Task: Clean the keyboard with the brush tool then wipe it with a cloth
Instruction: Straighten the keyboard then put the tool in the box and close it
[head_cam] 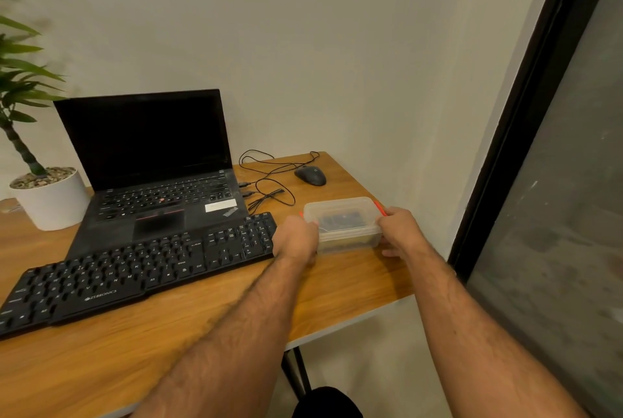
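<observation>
Both hands, left (296, 238) and right (401, 230), gripped the lidded box (342, 225) at its orange clips, probably to open it, with the keyboard (135, 276) at nine o'clock on the bench (337, 286).

Scene is dimly lit w/ warm, yellowish light. Soft shadows are cast under the keyboard (135, 269) on the near desk (344, 282). Plant (20, 80) at far left is blurred. Straight edges are bent by wide-angle distortion at right.
</observation>
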Tool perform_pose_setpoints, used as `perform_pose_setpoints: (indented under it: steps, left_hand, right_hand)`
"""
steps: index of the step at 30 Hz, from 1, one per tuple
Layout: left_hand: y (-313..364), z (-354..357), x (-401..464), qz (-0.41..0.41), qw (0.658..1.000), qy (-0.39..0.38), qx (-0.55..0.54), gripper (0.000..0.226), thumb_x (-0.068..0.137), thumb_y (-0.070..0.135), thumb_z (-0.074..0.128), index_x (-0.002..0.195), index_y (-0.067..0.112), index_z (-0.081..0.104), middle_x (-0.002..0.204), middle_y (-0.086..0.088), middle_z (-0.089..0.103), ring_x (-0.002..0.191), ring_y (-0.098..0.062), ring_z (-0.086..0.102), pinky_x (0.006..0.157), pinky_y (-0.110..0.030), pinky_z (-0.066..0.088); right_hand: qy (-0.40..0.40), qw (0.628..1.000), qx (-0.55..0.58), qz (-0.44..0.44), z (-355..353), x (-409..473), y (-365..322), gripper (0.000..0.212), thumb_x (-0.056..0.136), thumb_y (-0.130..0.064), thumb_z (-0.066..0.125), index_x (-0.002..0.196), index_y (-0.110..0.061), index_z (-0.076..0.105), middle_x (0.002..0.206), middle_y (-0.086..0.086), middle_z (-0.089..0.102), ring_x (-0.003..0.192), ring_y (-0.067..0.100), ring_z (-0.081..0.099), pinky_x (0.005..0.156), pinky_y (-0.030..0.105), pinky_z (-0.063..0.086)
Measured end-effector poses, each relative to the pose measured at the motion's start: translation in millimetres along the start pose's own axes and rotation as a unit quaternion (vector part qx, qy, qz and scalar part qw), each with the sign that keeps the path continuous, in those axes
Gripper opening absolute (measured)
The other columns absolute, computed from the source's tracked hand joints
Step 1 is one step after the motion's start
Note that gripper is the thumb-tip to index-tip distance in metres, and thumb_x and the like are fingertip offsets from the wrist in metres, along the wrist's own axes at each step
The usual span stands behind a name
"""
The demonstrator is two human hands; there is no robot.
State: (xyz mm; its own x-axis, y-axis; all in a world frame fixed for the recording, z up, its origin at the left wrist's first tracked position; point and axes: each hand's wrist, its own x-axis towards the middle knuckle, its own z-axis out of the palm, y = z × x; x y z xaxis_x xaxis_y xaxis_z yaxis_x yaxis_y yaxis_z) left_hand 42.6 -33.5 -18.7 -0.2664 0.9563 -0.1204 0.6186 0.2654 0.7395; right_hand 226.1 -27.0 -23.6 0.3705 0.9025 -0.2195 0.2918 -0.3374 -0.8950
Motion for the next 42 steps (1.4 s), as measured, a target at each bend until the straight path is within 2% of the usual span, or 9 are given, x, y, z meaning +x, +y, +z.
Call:
perform_pose_setpoints:
  steps: [8, 13, 17, 19, 25, 27, 31, 36, 42]
  left_hand:
    - [10.1, 3.5, -6.4, 0.039, 0.993, 0.023, 0.11, 0.021, 0.101, 0.012, 0.045, 0.104, 0.009, 0.066, 0.093, -0.007, 0.061, 0.082, -0.022, 0.055, 0.069, -0.034, 0.048]
    - [6.3, -0.3, 4.6, 0.042, 0.994, -0.004, 0.099, 0.023, 0.102, 0.018, 0.045, 0.106, 0.009, 0.066, 0.089, -0.004, 0.062, 0.082, -0.023, 0.06, 0.068, -0.035, 0.052]
    - [-2.6, -3.8, 7.3, -0.028, 0.99, -0.027, -0.134, 0.036, 0.103, 0.028, 0.051, 0.135, 0.012, 0.052, 0.097, -0.009, 0.069, 0.07, -0.017, 0.067, 0.061, -0.029, 0.061]
    - [-7.0, -3.1, 5.9, -0.051, 0.967, -0.029, -0.248, 0.053, 0.101, 0.028, 0.056, 0.149, 0.014, 0.039, 0.114, -0.011, 0.066, 0.078, -0.016, 0.068, 0.069, -0.031, 0.062]
    - [-12.9, 6.5, -11.0, -0.002, 0.934, -0.059, -0.352, 0.049, 0.09, 0.015, 0.071, 0.135, 0.011, 0.052, 0.13, -0.009, 0.061, 0.108, -0.024, 0.064, 0.092, -0.042, 0.057]
    - [-13.5, 11.3, -20.1, 0.023, 0.924, -0.077, -0.374, 0.035, 0.087, 0.014, 0.074, 0.119, 0.018, 0.059, 0.117, -0.003, 0.067, 0.103, -0.018, 0.066, 0.09, -0.04, 0.058]
    - [-7.8, 16.1, -27.4, 0.077, 0.92, -0.102, -0.372, 0.042, 0.089, 0.013, 0.072, 0.126, 0.019, 0.056, 0.116, 0.0, 0.067, 0.1, -0.012, 0.066, 0.076, -0.026, 0.058]
    - [-8.0, 9.4, -19.8, 0.091, 0.919, -0.136, -0.358, 0.048, 0.096, 0.002, 0.058, 0.141, 0.014, 0.047, 0.125, -0.001, 0.063, 0.097, -0.006, 0.063, 0.063, -0.014, 0.055]
    - [-14.1, 13.7, -16.0, 0.067, 0.919, -0.147, -0.361, 0.054, 0.099, 0.009, 0.056, 0.149, 0.02, 0.038, 0.13, 0.005, 0.061, 0.096, -0.008, 0.063, 0.083, -0.036, 0.058]
  right_hand:
    - [0.0, 1.0, -0.018, -0.017, 0.0, -1.6, 0.0, 0.044, 0.095, -0.01, 0.041, 0.135, -0.023, 0.055, 0.121, 0.004, 0.059, 0.106, 0.027, 0.057, 0.064, 0.034, 0.056]
    - [0.003, 0.999, -0.048, -0.011, -2.3, -10.8, -4.3, 0.041, 0.095, -0.012, 0.047, 0.136, -0.016, 0.047, 0.121, 0.008, 0.058, 0.101, 0.028, 0.062, 0.069, 0.04, 0.061]
    - [-0.05, 0.998, 0.014, 0.036, -9.8, -23.6, -4.6, 0.073, 0.088, -0.017, 0.063, 0.146, -0.023, 0.019, 0.112, 0.012, 0.059, 0.085, 0.026, 0.068, 0.059, 0.036, 0.059]
    - [-0.06, 0.998, -0.019, 0.028, -12.4, -25.2, -1.3, 0.084, 0.081, -0.021, 0.073, 0.146, -0.022, 0.019, 0.124, 0.012, 0.051, 0.1, 0.027, 0.062, 0.065, 0.038, 0.06]
    - [-0.052, 0.982, -0.143, -0.111, -15.5, -20.0, 0.5, 0.126, 0.067, -0.033, 0.089, 0.157, -0.016, 0.001, 0.163, 0.008, 0.008, 0.146, 0.028, 0.023, 0.116, 0.043, 0.028]
    - [-0.079, 0.98, -0.129, -0.126, -14.9, -22.1, -0.1, 0.121, 0.063, -0.041, 0.089, 0.154, -0.015, 0.015, 0.156, 0.006, 0.029, 0.139, 0.026, 0.035, 0.114, 0.044, 0.034]
    - [-0.069, 0.973, -0.164, -0.15, -11.2, -24.9, 3.6, 0.055, 0.076, -0.042, 0.079, 0.117, -0.013, 0.057, 0.114, 0.002, 0.063, 0.104, 0.019, 0.061, 0.09, 0.039, 0.053]
    - [-0.06, 0.976, -0.142, -0.155, -15.7, -30.0, -0.8, 0.069, 0.082, -0.034, 0.077, 0.141, -0.013, 0.049, 0.136, 0.0, 0.056, 0.121, 0.02, 0.056, 0.1, 0.034, 0.047]
    - [-0.1, 0.976, -0.117, -0.151, -5.6, -27.0, 4.3, 0.066, 0.089, -0.044, 0.063, 0.148, -0.021, 0.041, 0.148, -0.002, 0.047, 0.134, 0.018, 0.047, 0.111, 0.044, 0.04]
